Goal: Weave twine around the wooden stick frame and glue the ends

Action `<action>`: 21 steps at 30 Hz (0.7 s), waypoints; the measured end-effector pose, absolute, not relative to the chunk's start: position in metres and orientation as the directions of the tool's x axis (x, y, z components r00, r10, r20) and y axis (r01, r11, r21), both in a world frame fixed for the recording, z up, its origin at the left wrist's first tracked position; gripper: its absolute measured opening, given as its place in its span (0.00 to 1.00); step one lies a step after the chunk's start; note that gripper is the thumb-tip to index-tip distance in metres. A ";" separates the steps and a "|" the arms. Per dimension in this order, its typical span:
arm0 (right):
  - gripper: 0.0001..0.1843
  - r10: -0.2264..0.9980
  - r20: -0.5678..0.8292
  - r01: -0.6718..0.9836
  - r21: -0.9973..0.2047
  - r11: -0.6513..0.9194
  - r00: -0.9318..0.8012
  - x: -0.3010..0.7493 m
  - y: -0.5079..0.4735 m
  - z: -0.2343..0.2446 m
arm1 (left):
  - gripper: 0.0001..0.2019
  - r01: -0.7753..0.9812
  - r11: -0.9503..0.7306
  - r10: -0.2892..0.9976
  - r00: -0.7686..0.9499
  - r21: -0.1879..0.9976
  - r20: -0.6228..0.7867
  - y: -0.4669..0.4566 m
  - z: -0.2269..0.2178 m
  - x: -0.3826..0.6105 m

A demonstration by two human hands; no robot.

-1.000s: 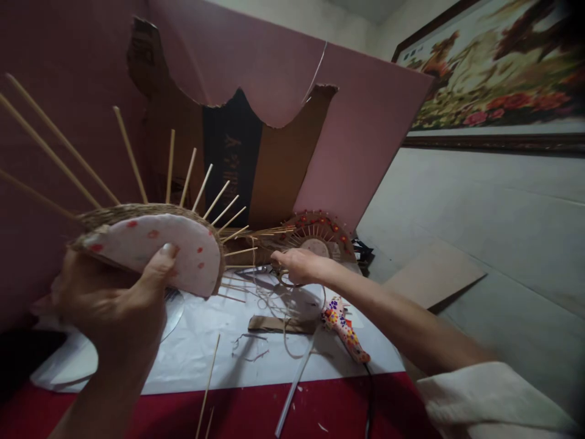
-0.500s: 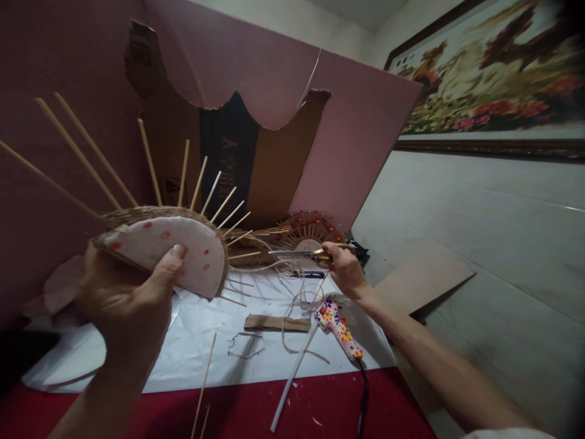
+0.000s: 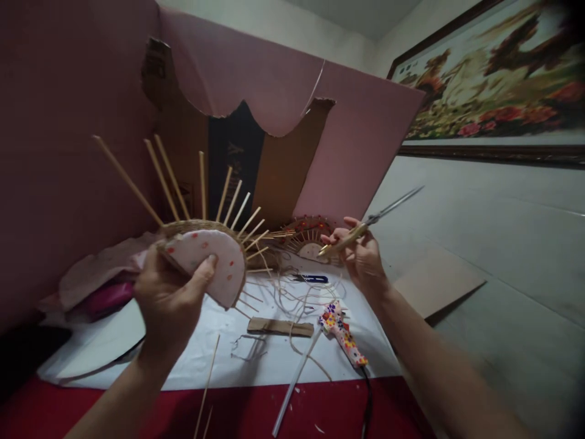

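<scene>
Pinching the white, red-spotted half-disc (image 3: 226, 247) rayed with wooden sticks (image 3: 202, 186) above the tabletop (image 3: 192, 366) in our left fingers (image 3: 205, 273), we might snap one should the gold-handled metal scissors (image 3: 373, 219) gripped by our right hand (image 3: 367, 262) swing across.

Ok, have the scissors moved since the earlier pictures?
Yes, the scissors have moved up and to the right in view, judged against the flowered glue gun.
</scene>
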State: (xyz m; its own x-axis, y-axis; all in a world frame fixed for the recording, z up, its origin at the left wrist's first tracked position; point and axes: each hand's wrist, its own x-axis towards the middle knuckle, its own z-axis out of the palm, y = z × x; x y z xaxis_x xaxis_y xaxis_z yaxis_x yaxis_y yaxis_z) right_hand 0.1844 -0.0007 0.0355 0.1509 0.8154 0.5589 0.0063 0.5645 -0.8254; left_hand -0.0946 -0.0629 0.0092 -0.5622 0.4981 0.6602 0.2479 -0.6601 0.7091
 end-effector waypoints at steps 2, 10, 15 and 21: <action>0.21 0.841 0.539 -0.081 -0.837 0.540 0.043 0.174 -0.017 0.050 | 0.11 0.179 -0.663 0.582 -0.488 0.727 0.651 -0.065 0.007 -0.090; 0.35 0.816 0.070 0.046 -0.992 0.117 -0.573 0.146 -0.095 0.024 | 0.13 0.010 -0.635 0.738 -0.287 0.772 0.611 -0.076 -0.009 -0.079; 0.40 0.731 -0.004 -0.039 -0.998 -0.042 -0.683 0.127 -0.106 -0.002 | 0.13 -0.068 -0.615 0.778 -0.214 0.786 0.591 -0.077 -0.015 -0.076; 0.47 0.694 -0.102 -0.033 -0.983 -0.179 -0.713 0.131 -0.102 0.004 | 0.15 -0.248 -0.573 0.819 -0.130 0.782 0.559 -0.082 -0.012 -0.076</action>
